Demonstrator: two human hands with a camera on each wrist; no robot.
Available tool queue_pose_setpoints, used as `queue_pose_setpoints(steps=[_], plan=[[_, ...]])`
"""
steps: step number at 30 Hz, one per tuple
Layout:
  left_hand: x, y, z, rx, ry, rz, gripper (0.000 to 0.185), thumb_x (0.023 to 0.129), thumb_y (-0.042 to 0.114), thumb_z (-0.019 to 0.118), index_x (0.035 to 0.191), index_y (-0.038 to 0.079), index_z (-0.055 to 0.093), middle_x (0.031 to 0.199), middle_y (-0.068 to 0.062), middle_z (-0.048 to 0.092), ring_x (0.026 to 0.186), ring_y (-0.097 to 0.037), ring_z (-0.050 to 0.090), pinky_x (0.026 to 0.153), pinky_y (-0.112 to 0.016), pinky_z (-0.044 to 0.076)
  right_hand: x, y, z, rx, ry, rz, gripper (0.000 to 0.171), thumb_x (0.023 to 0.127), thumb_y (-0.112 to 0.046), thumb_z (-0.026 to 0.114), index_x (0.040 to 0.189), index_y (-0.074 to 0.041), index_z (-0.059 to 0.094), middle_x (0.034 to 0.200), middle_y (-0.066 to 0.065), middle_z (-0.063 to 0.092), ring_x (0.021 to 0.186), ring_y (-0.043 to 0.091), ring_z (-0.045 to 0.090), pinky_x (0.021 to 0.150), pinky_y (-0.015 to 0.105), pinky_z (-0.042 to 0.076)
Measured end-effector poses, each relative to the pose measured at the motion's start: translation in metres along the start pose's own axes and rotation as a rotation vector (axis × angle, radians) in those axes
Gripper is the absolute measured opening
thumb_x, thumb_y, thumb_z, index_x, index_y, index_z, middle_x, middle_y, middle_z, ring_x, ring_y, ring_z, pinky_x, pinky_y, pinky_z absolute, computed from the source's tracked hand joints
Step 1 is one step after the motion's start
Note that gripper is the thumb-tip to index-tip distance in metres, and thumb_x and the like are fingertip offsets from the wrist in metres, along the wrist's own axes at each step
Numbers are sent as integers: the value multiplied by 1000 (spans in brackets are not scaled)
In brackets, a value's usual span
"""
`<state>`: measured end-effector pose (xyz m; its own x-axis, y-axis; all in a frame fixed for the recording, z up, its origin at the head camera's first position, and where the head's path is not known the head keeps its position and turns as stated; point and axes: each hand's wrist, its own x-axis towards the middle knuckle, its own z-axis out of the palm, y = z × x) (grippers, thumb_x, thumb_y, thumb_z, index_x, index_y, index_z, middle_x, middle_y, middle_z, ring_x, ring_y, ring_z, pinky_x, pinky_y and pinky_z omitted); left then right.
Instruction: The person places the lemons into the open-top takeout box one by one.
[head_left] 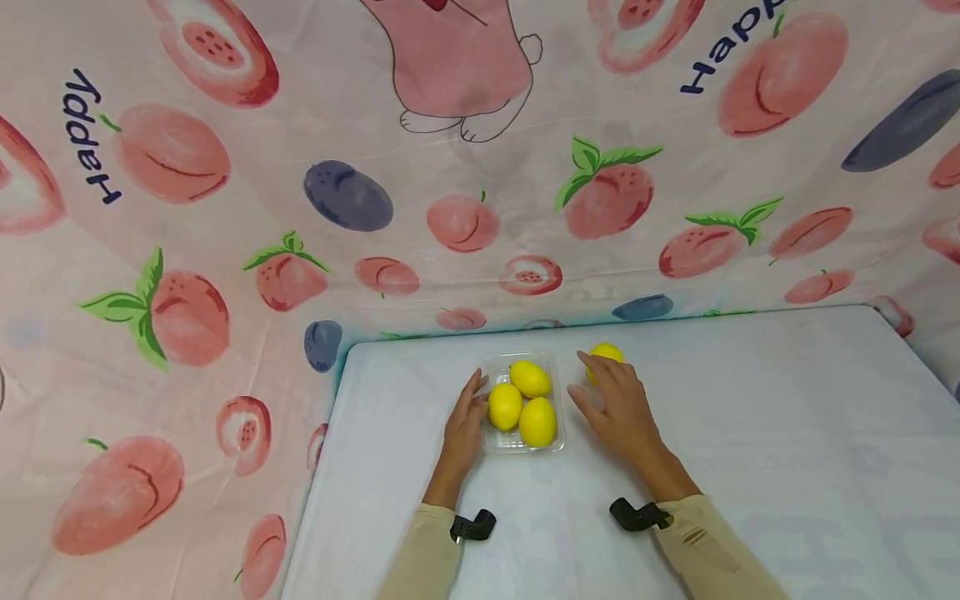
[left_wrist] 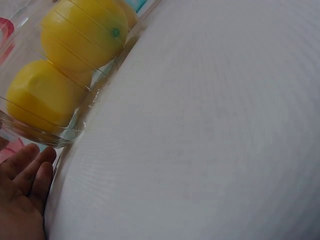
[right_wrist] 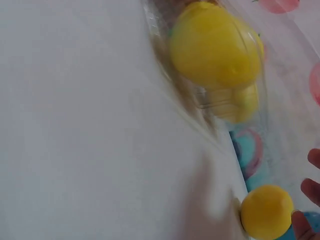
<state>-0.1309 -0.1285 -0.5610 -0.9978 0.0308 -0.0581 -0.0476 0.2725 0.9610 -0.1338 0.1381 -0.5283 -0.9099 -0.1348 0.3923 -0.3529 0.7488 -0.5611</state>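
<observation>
A clear plastic container [head_left: 492, 444] holds three yellow lemons, among them a front lemon [head_left: 537, 422], a left lemon [head_left: 505, 407] and a back lemon [head_left: 530, 378]. My left hand [head_left: 462, 429] lies along the container's left side, fingers extended and fingertips right at its wall. Right of the container, my right hand [head_left: 621, 412] is over a loose lemon [head_left: 606, 351], partly hiding it in the head view. In the right wrist view, the fingertips are spread beside that lemon [right_wrist: 267, 212], with thumb and fingers apart.
Everything stands on a white-covered table [head_left: 787, 433], near its back edge. Behind and to the left hangs a pink cloth [head_left: 420, 175] printed with fruit. Each wrist carries a black strap-on device, a left one [head_left: 474, 525] and a right one [head_left: 637, 514].
</observation>
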Motion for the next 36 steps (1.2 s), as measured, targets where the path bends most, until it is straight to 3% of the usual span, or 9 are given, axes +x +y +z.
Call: queue_pose_setpoints(steps=[5,12,24,36], plan=[[0,2,0,-15,-7,-5,53,109,22,37,161,28,33,160,0,44,141,-28,50,123,-54,31,5,9,-5,9,56,35,56,97,-34,68,146,-9,54,140,18,58,123,40,50,103,59,42],[-1,3,0,-11,-7,-1,53,108,23,37,160,33,33,159,4,45,141,-26,50,123,-53,32,9,24,-8,21,90,110,57,99,-34,66,147,-7,53,141,22,56,125,43,48,104,61,39],[1,2,0,3,-12,2,55,107,22,37,161,31,32,160,3,44,140,-26,50,122,-54,33,22,40,-15,57,77,246,58,102,-34,60,150,-4,48,141,25,56,127,49,45,105,66,36],[1,-1,0,14,-11,-1,55,106,24,36,160,36,32,160,5,44,140,-24,50,122,-52,34,32,54,-12,87,-9,326,60,106,-39,52,152,-2,44,139,27,59,123,49,50,107,64,38]])
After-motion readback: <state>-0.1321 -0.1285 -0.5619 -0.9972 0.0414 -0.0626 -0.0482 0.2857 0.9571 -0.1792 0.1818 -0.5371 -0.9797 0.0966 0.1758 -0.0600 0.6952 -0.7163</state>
